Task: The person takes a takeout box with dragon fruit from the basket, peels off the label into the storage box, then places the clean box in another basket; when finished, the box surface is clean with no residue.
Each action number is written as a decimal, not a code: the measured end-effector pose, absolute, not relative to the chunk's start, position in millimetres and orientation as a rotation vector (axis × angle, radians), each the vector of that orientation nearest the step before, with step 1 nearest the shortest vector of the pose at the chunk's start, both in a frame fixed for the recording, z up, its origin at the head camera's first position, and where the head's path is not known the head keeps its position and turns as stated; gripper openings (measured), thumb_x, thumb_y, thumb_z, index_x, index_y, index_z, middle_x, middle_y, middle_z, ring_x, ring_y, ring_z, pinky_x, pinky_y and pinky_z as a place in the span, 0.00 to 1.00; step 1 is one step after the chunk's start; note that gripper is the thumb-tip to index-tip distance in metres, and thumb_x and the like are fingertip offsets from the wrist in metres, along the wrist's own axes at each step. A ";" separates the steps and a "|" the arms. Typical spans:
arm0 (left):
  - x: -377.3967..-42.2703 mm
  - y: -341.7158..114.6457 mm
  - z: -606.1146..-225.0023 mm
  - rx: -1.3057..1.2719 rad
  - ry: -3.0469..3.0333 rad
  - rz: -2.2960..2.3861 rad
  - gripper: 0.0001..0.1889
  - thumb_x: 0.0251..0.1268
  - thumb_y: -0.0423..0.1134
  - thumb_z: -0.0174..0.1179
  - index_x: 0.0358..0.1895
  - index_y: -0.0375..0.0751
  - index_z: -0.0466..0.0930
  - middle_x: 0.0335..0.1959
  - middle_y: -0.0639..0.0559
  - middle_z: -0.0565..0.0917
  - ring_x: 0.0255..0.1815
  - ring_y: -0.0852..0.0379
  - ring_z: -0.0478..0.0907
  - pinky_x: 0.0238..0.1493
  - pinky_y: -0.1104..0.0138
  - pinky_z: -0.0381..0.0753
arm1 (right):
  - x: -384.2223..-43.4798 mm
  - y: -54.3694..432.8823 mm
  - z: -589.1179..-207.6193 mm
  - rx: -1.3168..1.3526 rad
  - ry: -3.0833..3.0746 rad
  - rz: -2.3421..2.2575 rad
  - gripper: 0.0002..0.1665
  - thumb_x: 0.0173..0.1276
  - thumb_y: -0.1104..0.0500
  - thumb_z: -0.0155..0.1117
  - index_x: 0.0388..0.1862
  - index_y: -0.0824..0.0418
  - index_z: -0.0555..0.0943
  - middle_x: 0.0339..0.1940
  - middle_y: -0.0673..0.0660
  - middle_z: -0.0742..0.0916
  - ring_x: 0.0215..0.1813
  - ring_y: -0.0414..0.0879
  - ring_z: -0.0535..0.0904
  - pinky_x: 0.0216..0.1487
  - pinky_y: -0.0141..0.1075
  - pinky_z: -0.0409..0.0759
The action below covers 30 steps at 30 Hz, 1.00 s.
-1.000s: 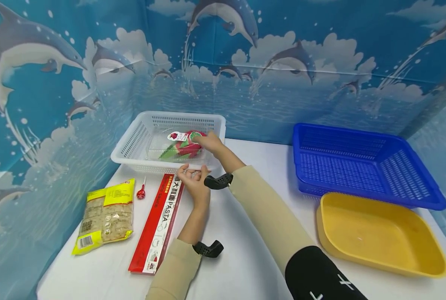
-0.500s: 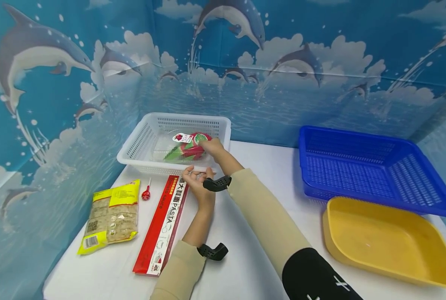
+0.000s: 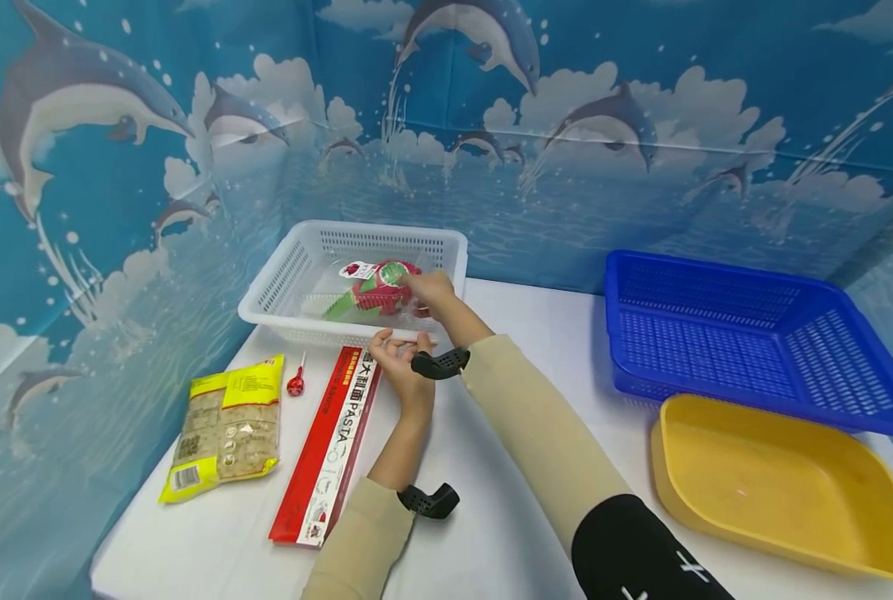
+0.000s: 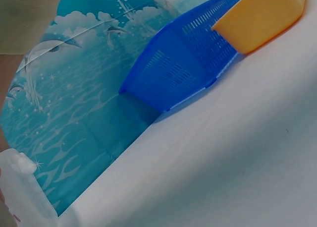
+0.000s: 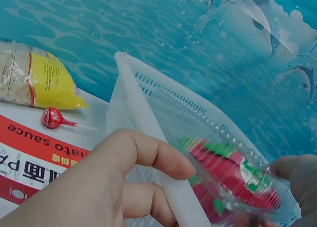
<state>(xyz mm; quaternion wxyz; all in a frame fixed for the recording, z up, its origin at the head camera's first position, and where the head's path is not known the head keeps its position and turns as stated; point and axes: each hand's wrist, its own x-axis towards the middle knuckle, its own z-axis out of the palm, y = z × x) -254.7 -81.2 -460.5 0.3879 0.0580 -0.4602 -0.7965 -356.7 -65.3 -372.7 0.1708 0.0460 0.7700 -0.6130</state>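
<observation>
A white slotted plastic basket [image 3: 269, 321] stands at the back left. In it a clear plastic box [image 5: 237, 180] contains red-and-green dragon fruit [image 3: 382, 287], with a white label [image 3: 358, 270] on top. My right hand [image 3: 433, 293] reaches in from the right and grips the box's right end; its thumb and part of the fingers show in the right wrist view. My left hand [image 3: 404, 367] holds the basket's front rim near the right corner, its fingers on either side of the rim in the right wrist view. The left wrist view hardly shows that hand.
A yellow bag of pale food [image 3: 224, 425], a red lollipop [image 3: 296, 383] and a red-and-white pasta box [image 3: 326, 450] lie before the basket. A blue basket [image 3: 716, 333] and a yellow tub [image 3: 776, 492] stand at right. A dolphin curtain [image 3: 536, 200] backs the table.
The box has tilted in the basket, and the label and fruit show from a different angle. Both hands keep their hold. The head view has shifted slightly.
</observation>
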 end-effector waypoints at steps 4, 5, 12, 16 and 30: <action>-255.5 -81.2 -459.5 0.166 -1.206 -1.986 0.25 0.60 0.20 0.58 0.54 0.35 0.55 0.36 0.44 0.69 0.26 0.55 0.78 0.32 0.62 0.83 | -356.2 -61.6 -371.6 0.061 2.154 -1.837 0.49 0.67 0.56 0.63 0.79 0.58 0.47 0.32 0.61 0.80 0.15 0.42 0.69 0.19 0.32 0.76; -255.8 -81.2 -459.5 0.170 -1.207 -1.978 0.25 0.60 0.20 0.58 0.54 0.35 0.55 0.36 0.44 0.70 0.26 0.55 0.78 0.32 0.61 0.83 | -356.2 -60.9 -371.7 0.035 2.146 -1.858 0.51 0.67 0.57 0.62 0.80 0.54 0.43 0.30 0.61 0.80 0.12 0.41 0.67 0.18 0.32 0.76; -256.1 -81.7 -459.3 0.171 -1.224 -1.959 0.25 0.60 0.21 0.59 0.55 0.30 0.54 0.35 0.44 0.71 0.26 0.53 0.78 0.34 0.58 0.83 | -354.9 -59.0 -376.5 -0.127 2.189 -1.899 0.34 0.69 0.58 0.56 0.73 0.45 0.63 0.22 0.57 0.77 0.09 0.39 0.65 0.16 0.33 0.74; -255.8 -81.8 -459.6 0.166 -1.226 -1.958 0.25 0.60 0.21 0.59 0.55 0.30 0.54 0.36 0.43 0.71 0.27 0.48 0.78 0.34 0.62 0.83 | -353.1 -59.6 -379.5 -0.150 2.266 -1.881 0.26 0.70 0.56 0.54 0.67 0.49 0.71 0.16 0.54 0.72 0.09 0.39 0.64 0.23 0.43 0.79; -256.4 -81.5 -458.5 0.161 -1.203 -1.972 0.27 0.59 0.19 0.59 0.56 0.25 0.52 0.35 0.42 0.70 0.24 0.54 0.78 0.32 0.62 0.83 | -348.7 -59.7 -383.0 -0.179 2.420 -1.912 0.13 0.71 0.55 0.51 0.51 0.53 0.77 0.13 0.50 0.70 0.13 0.38 0.63 0.19 0.36 0.74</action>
